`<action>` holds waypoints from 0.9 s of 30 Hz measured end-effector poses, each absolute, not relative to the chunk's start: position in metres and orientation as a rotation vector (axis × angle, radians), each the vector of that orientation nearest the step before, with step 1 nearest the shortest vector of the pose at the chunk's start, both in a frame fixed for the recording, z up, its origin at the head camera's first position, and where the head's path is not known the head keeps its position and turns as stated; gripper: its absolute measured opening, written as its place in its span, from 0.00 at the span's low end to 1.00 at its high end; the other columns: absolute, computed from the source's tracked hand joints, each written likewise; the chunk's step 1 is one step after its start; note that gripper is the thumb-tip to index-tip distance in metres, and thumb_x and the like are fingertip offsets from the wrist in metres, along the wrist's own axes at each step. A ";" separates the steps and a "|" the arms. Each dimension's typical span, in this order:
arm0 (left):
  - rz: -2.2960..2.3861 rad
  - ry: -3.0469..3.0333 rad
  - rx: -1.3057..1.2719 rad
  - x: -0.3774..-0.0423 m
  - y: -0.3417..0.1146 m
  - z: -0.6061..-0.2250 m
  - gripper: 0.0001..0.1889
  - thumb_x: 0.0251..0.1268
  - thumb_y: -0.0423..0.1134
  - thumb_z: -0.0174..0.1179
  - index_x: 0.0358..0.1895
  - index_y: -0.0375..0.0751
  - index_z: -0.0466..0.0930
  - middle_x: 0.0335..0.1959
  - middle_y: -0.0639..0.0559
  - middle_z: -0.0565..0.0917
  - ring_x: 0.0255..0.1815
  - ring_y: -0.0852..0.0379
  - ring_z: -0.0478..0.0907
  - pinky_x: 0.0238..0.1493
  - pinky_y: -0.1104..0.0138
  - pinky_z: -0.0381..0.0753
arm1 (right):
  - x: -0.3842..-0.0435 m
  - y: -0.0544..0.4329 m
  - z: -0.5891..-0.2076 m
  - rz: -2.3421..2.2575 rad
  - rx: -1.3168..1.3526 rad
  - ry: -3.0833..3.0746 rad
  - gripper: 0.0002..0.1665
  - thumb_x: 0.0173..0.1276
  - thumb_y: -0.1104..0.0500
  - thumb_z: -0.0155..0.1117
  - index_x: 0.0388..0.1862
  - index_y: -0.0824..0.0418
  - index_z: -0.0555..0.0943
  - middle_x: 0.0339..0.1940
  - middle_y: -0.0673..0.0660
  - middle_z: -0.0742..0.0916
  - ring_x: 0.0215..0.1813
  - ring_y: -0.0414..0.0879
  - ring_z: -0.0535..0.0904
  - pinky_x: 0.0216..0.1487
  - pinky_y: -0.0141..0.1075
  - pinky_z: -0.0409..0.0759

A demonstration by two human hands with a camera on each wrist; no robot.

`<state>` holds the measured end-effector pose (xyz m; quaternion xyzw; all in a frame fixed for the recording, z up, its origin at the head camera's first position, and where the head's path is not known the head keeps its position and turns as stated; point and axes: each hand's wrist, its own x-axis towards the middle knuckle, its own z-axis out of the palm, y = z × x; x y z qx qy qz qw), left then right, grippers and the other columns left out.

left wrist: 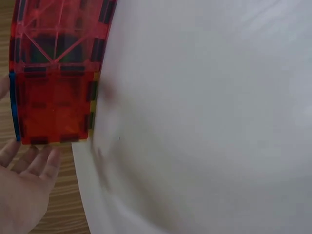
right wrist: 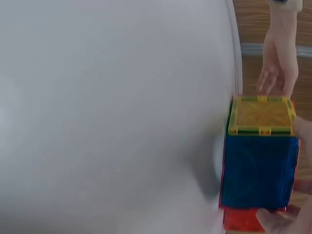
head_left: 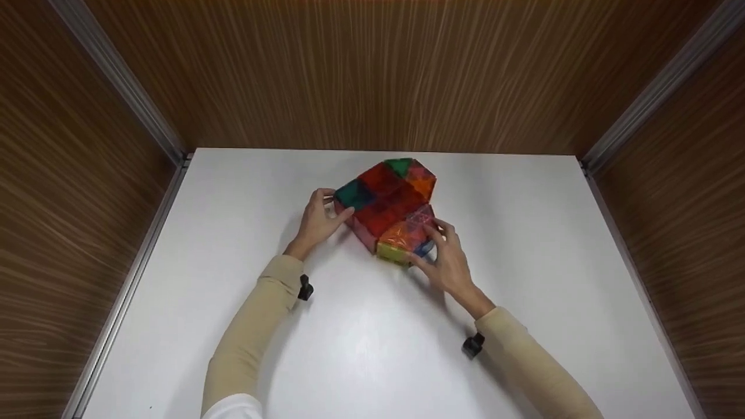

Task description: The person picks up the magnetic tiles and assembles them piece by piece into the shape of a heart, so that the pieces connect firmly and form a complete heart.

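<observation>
Both hands hold a box-like build of translucent magnetic tiles (head_left: 387,201) with a heart-like outline. Its top is mostly red, with a teal tile (head_left: 354,195) at the left corner and green, orange and pink pieces at the right. My left hand (head_left: 317,218) grips that left corner, thumb over the near top edge; in the left wrist view the left hand's fingers (left wrist: 44,163) are against a red-orange side tile (left wrist: 54,107). With thumb and fingers, my right hand (head_left: 451,262) holds the near right lobe, beside a yellow tile (right wrist: 262,116) and a blue tile (right wrist: 258,170).
The build is over the far middle of a white table (head_left: 361,349). Wood-grain panels (head_left: 372,70) rise behind and on both sides, with metal rails (head_left: 125,81) along the corners. A small black device (head_left: 473,345) is on each wrist.
</observation>
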<state>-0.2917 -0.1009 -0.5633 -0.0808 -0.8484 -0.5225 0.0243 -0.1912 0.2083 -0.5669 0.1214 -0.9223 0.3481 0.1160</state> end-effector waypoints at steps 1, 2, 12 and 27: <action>-1.613 -2.611 -0.244 -0.288 -0.100 -0.564 0.34 0.67 0.46 0.72 0.68 0.33 0.68 0.68 0.34 0.75 0.70 0.38 0.77 0.71 0.48 0.78 | -0.193 0.214 -0.567 1.028 0.385 -2.703 0.48 0.63 0.42 0.80 0.76 0.63 0.74 0.78 0.66 0.71 0.76 0.64 0.72 0.69 0.61 0.78; -1.607 -2.600 -0.240 -0.284 -0.099 -0.564 0.33 0.67 0.45 0.72 0.67 0.33 0.68 0.67 0.35 0.75 0.70 0.38 0.77 0.71 0.48 0.79 | -0.195 0.219 -0.566 1.037 0.415 -2.709 0.48 0.63 0.43 0.80 0.76 0.63 0.74 0.79 0.66 0.71 0.76 0.65 0.72 0.70 0.62 0.77; -1.569 -2.573 -0.193 -0.220 -0.087 -0.565 0.26 0.69 0.43 0.71 0.63 0.35 0.71 0.63 0.37 0.78 0.67 0.40 0.79 0.65 0.47 0.82 | -0.221 0.275 -0.555 1.277 0.668 -2.832 0.45 0.69 0.52 0.76 0.80 0.63 0.69 0.85 0.64 0.65 0.85 0.63 0.61 0.81 0.62 0.66; -1.831 -2.590 -0.230 -0.253 -0.100 -0.561 0.21 0.77 0.43 0.63 0.66 0.37 0.79 0.60 0.38 0.85 0.61 0.43 0.84 0.63 0.55 0.85 | -0.179 0.222 -0.557 2.007 -0.307 -2.259 0.37 0.76 0.60 0.68 0.78 0.70 0.68 0.75 0.70 0.75 0.70 0.64 0.78 0.47 0.21 0.83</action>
